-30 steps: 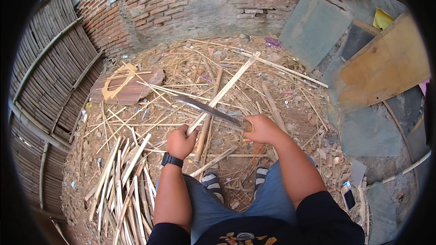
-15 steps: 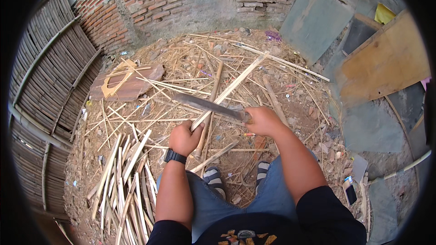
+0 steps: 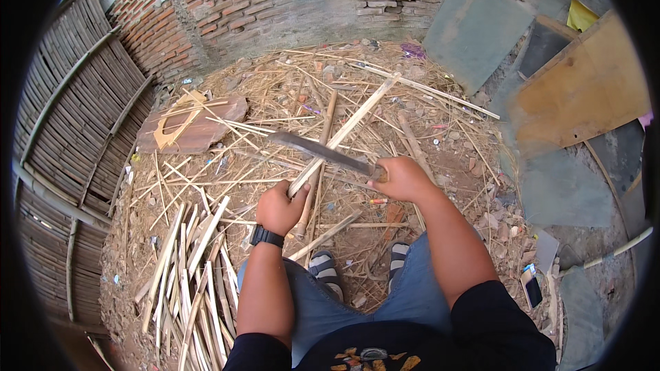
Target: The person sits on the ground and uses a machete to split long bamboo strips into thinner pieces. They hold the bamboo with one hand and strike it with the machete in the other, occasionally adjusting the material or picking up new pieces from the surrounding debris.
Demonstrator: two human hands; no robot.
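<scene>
My left hand (image 3: pixel 278 208), with a black watch at its wrist, is closed round the near end of a pale bamboo strip (image 3: pixel 363 113). The strip slants up and away to the right. My right hand (image 3: pixel 402 178) grips the handle of a machete (image 3: pixel 323 153), whose long dark blade points left and crosses over the strip a little beyond my left hand. Whether the edge touches the strip or has bitten into it, I cannot tell.
Split bamboo strips (image 3: pixel 182 282) lie piled at my lower left. Poles and straw litter the ground ahead. A rusty brown sheet (image 3: pixel 192 126) rests at left, near a bamboo fence (image 3: pixel 75 110). Grey boards (image 3: pixel 479 31) and a phone (image 3: pixel 531 287) are at right.
The machete and my right hand have shifted slightly to the right and up. The far end of the bamboo strip has moved a little to the left; my left hand keeps its hold.
</scene>
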